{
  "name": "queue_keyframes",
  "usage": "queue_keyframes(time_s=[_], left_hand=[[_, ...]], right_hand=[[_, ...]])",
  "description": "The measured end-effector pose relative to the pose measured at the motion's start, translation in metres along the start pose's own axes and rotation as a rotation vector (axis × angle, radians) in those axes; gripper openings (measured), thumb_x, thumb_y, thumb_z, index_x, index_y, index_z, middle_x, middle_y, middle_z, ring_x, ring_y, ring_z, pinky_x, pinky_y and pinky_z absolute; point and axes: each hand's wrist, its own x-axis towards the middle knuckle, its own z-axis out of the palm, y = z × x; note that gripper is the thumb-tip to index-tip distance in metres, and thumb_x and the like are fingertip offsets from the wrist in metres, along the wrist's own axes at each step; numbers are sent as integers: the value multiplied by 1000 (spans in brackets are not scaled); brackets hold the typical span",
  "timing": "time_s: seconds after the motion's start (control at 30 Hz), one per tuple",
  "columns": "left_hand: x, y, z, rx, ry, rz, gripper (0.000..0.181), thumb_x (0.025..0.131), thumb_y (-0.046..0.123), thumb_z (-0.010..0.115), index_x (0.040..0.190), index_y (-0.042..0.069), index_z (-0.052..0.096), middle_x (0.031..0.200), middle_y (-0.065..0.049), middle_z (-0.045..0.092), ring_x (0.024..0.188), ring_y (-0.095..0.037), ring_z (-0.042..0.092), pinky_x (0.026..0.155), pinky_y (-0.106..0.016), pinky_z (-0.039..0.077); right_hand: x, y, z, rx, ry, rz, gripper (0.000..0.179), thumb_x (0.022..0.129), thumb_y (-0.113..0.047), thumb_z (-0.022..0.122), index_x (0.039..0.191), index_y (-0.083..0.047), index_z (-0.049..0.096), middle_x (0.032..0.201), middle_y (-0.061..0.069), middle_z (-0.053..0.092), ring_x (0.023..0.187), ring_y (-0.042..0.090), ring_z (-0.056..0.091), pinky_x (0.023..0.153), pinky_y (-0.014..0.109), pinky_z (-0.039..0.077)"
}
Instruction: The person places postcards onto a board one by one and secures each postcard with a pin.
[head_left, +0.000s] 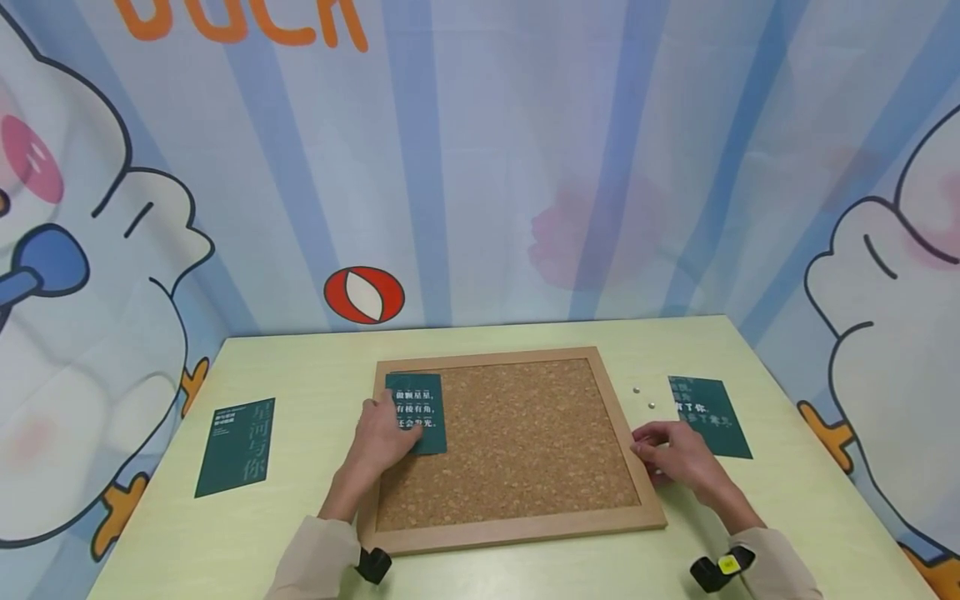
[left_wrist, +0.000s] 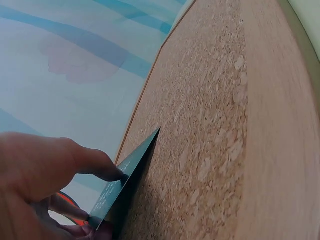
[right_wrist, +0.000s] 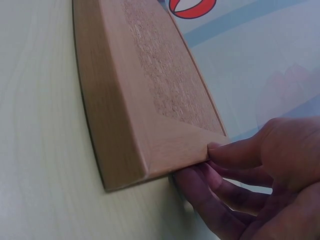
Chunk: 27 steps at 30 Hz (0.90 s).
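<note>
A wood-framed corkboard [head_left: 525, 450] lies on the table. Over its upper left part is a dark green card [head_left: 431, 392] with white writing, pinched in my left hand [head_left: 380, 435]. In the left wrist view the thumb presses the face of the card [left_wrist: 142, 152], fingers are behind it, and the card tilts up from the cork. My right hand [head_left: 678, 454] holds the right side of the board's frame [right_wrist: 175, 145], thumb at its upper edge and fingers curled beneath in the right wrist view.
Another green card [head_left: 238, 450] lies at the left of the table, and a third green card [head_left: 716, 417] at the right, partly behind my right hand. Two small shiny pins [head_left: 651, 406] sit between the board and that card. A printed cloth [head_left: 487, 167] hangs behind the table.
</note>
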Motion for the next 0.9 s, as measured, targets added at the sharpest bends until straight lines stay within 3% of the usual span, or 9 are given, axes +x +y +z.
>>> queue_keyframes(time_s=[0.13, 0.33, 0.9], left_hand=[[2, -1, -1, 51, -7, 17, 83, 93, 23, 73, 154, -13, 31, 135, -37, 44, 117, -44, 50, 101, -60, 47], [4, -1, -1, 103, -15, 38, 83, 93, 26, 76, 153, -13, 34, 130, -33, 47, 109, -38, 52, 97, -55, 49], [8, -4, -3, 143, -45, 56, 81, 91, 33, 81, 149, -10, 44, 133, -32, 48, 117, -41, 50, 101, -59, 48]], right_hand=[[0, 1, 0, 2, 1, 8, 26, 102, -5, 63, 125, 8, 65, 102, 16, 67, 81, 21, 69, 68, 37, 60], [-1, 3, -1, 6, 4, 7, 26, 102, -5, 63, 124, 8, 65, 102, 15, 67, 80, 20, 68, 68, 37, 61], [2, 2, 0, 11, 0, 13, 26, 102, -6, 63, 124, 7, 66, 103, 15, 67, 80, 21, 69, 67, 37, 60]])
